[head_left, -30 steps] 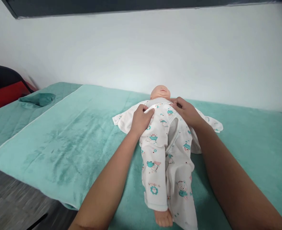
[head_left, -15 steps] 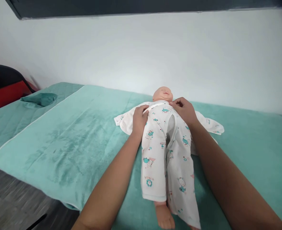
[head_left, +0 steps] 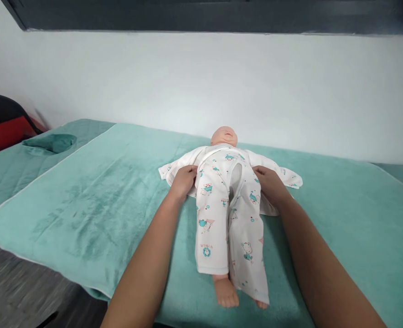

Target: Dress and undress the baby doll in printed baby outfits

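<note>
Both hands have slid down from the waistband to the sides: the left hand point(head_left: 184, 181) and right hand point(head_left: 270, 184) have curled fingers at the printed trousers point(head_left: 212, 209); whether they pinch cloth I cannot tell. Trousers cover the legs of the doll point(head_left: 224, 136), lying face up over an opened white top point(head_left: 266, 161) on the green cover point(head_left: 95, 205).

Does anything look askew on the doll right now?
Yes, slightly: the white cartoon-print cloth trousers sit unevenly on the bald baby doll. One hem leaves a foot bare; the other hangs lower, nearly covering the second foot.
</note>
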The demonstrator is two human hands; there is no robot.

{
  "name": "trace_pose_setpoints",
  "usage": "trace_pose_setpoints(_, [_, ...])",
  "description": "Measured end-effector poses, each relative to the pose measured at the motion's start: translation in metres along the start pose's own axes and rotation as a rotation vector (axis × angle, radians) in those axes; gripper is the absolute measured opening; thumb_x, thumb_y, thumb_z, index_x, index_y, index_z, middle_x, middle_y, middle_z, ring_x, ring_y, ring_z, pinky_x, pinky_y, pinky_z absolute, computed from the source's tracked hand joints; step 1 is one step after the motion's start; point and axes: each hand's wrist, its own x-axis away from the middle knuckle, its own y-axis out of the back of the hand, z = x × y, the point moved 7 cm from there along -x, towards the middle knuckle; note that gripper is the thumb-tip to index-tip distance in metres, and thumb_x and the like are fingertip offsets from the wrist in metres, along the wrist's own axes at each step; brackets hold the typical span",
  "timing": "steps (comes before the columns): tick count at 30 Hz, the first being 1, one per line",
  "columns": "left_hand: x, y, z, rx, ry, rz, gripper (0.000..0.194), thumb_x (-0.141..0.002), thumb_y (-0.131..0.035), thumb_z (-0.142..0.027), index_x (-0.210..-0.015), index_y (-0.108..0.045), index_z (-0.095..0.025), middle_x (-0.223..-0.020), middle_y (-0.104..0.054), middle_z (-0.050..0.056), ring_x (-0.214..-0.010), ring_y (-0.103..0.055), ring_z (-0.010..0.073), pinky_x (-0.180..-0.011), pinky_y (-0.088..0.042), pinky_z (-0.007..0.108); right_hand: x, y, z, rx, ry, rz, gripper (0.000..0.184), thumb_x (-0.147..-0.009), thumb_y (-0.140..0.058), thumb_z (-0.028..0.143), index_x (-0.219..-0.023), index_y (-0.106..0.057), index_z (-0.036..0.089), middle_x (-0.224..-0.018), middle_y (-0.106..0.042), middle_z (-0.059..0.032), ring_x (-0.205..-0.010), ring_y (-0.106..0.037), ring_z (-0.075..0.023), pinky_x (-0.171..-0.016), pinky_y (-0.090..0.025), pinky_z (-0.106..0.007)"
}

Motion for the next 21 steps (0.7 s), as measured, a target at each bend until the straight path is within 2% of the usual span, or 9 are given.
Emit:
trace_pose_setpoints(2, [0.006,-0.005,0.002,0.034,0.045,0.098,0.006,-0.066,-0.055,-0.015,-0.066,-0.062,-0.016,-0.061,-0.058,-0.002,-0.058,-0.049,0.0117,-0.059,-0.039,0.024,0.002,-0.001,-0.004,-0.072,-0.023,0.051,0.023,-0.073,-0.065,0.042,-0.078,-0.07,0.02,-0.08,-0.072,-0.0029,-0.079,-0.062,-0.0237,-0.067,-0.047,-0.033])
trace_pose_setpoints(4, [0.01,-0.007,0.001,0.05,0.059,0.155,0.011,-0.061,-0.059,-0.013,-0.07,-0.064,-0.015,-0.062,-0.061,0.0,-0.063,-0.054,0.0135,-0.061,-0.042,0.025,0.003,-0.003,-0.006,-0.144,-0.044,0.106,0.022,-0.071,-0.069,0.041,-0.081,-0.071,0.021,-0.079,-0.072,-0.0022,-0.08,-0.063,-0.0245,-0.068,-0.05,-0.033])
trace_pose_setpoints(9, [0.011,-0.011,-0.002,0.096,0.084,0.243,0.015,-0.061,-0.065,-0.015,-0.076,-0.067,-0.015,-0.07,-0.067,0.003,-0.075,-0.062,0.0195,-0.068,-0.049,0.031,0.006,-0.008,-0.002,-0.375,-0.067,0.228,0.024,-0.068,-0.077,0.04,-0.086,-0.07,0.025,-0.088,-0.073,-0.0006,-0.082,-0.065,-0.0223,-0.072,-0.054,-0.033])
trace_pose_setpoints(16, [0.01,-0.016,-0.003,0.163,0.094,0.275,0.024,-0.062,-0.071,-0.018,-0.087,-0.069,-0.016,-0.077,-0.07,0.005,-0.082,-0.064,0.0218,-0.076,-0.053,0.036,0.003,-0.01,0.002,-0.526,-0.102,0.229,0.027,-0.066,-0.081,0.034,-0.089,-0.069,0.024,-0.09,-0.072,-0.0005,-0.08,-0.065,-0.0188,-0.07,-0.054,-0.029])
trace_pose_setpoints(21, [0.009,-0.016,-0.002,0.164,0.08,0.266,0.032,-0.063,-0.072,-0.02,-0.094,-0.068,-0.016,-0.079,-0.069,0.004,-0.08,-0.063,0.0202,-0.076,-0.053,0.035,0.004,-0.016,0.002,-0.477,-0.12,0.283,0.02,-0.071,-0.077,0.036,-0.084,-0.07,0.022,-0.085,-0.071,-0.0015,-0.079,-0.064,-0.0196,-0.07,-0.053,-0.031])
